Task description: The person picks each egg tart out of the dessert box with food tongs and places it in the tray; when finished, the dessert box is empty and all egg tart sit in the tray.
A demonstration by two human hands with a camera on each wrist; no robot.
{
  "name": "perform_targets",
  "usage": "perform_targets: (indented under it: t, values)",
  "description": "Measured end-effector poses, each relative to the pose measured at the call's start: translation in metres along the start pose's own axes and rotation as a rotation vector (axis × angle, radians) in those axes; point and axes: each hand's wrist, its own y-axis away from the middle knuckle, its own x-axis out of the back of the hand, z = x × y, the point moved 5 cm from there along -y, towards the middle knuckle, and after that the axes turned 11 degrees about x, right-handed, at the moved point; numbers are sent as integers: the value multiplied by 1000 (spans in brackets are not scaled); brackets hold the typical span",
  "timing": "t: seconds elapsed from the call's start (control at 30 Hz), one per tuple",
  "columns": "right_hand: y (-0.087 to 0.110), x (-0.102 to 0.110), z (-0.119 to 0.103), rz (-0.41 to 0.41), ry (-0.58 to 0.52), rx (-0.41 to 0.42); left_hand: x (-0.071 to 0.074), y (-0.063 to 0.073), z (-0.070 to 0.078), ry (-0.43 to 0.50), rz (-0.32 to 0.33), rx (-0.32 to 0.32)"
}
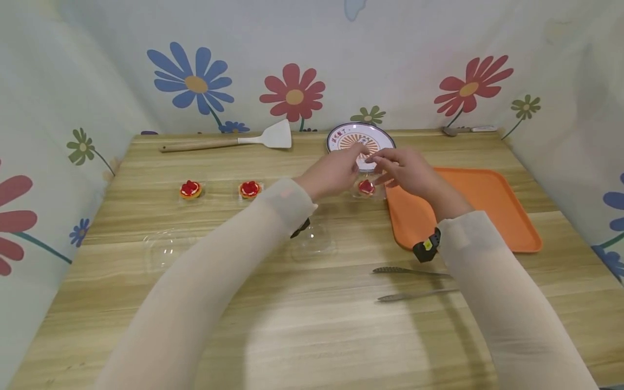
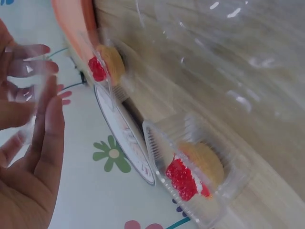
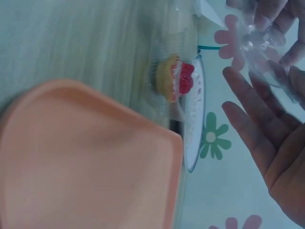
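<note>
My left hand pinches a clear plastic lid in the air, over the table's far middle. Close on its right is my right hand, fingers spread and fairly straight, fingertips at the lid's edge. Below the hands a small tart with red topping sits in a clear plastic box base, between the plate and the tray. Two more such tarts stand to the left, the middle one and the far left one, each in an uncovered clear base.
Two clear lids lie nearer me, one at left and one at middle. An orange tray is at right, metal tongs in front of it. Along the back are a white-bladed spatula, a patterned plate and a spoon-like utensil.
</note>
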Motion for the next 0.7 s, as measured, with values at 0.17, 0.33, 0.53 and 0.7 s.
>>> perform_targets:
  t: [0.17, 0.33, 0.53, 0.7]
  values:
    - [3, -4, 6, -35, 32, -9, -9, 2, -3, 36, -75, 3]
    - [7, -10, 12, -113, 34, -44, -14, 4, -3, -30, -94, -39]
    - [10, -14, 15, -183, 155, -21, -24, 4, -2, -87, -130, -39]
    - [12, -19, 18, -244, 168, -5, -35, 3, -3, -111, -158, -26]
